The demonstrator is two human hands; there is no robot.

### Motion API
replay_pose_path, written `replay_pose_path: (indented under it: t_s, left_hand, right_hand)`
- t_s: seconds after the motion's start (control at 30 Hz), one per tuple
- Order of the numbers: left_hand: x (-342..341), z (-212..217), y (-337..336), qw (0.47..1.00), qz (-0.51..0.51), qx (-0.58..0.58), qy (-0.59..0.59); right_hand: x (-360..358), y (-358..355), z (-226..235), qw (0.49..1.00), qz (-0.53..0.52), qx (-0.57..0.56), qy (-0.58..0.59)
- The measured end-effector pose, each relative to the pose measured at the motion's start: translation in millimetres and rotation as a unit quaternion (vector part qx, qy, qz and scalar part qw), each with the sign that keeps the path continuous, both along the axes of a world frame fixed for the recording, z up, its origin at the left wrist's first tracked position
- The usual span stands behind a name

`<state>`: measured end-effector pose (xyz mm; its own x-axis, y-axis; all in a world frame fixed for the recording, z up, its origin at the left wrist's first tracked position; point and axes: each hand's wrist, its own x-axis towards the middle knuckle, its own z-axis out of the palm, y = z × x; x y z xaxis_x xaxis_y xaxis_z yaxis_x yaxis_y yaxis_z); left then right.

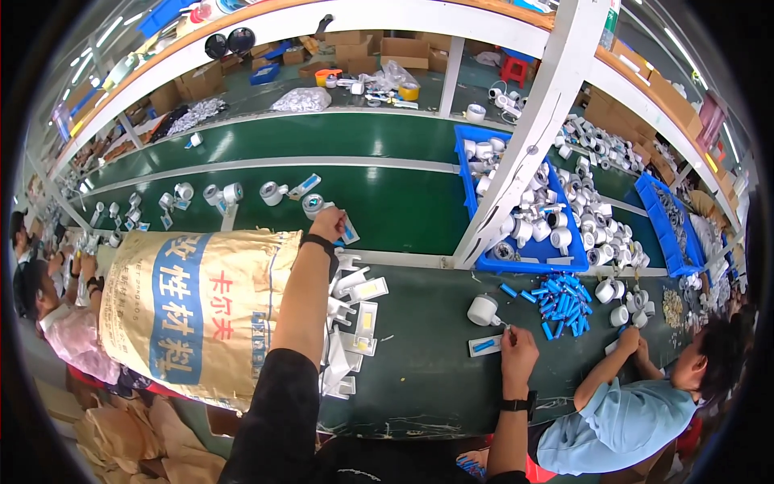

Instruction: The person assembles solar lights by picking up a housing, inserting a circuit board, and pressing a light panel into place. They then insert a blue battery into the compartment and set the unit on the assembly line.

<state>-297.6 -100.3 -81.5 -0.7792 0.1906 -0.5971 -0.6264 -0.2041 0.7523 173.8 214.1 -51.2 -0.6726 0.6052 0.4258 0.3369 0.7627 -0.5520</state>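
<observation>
My left hand (329,224) reaches over the green conveyor belt, its fingers closed at a white round-headed housing (313,205). A white plate with a blue cell (349,231) lies just beside those fingers. My right hand (518,353) is pinched closed above the dark green bench, close to the thin neck end of another white round housing (483,310). Whatever sits between its fingertips is too small to make out. Left of this hand lies a small white tray (474,348) with a blue cylindrical battery (484,345) in it.
Loose blue batteries (562,306) are heaped right of my right hand. White plates (364,327) crowd beside a big printed sack (193,306). A blue bin (528,264) of housings stands behind a white post (532,137). A co-worker in light blue (633,423) works at right.
</observation>
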Motion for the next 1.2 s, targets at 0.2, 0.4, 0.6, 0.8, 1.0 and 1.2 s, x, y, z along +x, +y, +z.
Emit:
replay_pose_path:
  t_s: [0.2,0.4,0.6,0.8,1.0,1.2]
  left_hand:
    - [-8,-6,-10,1.000,0.003,-0.005,0.004]
    - [-18,-18,-14,1.000,0.012,-0.010,-0.008]
    - [-2,-21,-30,0.988,-0.030,-0.046,0.141]
    - [79,72,38,0.748,-0.149,-0.433,0.480]
    - [259,63,175,0.683,-0.426,-0.387,0.449]
    - [272,48,181,0.719,-0.490,-0.274,0.410]
  right_hand:
    - [-1,-2,0,1.000,0.004,-0.002,0.001]
    - [4,-1,-1,1.000,-0.003,0.004,0.001]
    - [0,0,-1,0.999,0.017,0.028,0.013]
    - [-3,-2,8,0.999,0.009,-0.029,0.035]
    - [2,-9,3,0.994,0.025,-0.087,0.069]
    - [8,-25,11,0.978,0.073,-0.170,0.094]
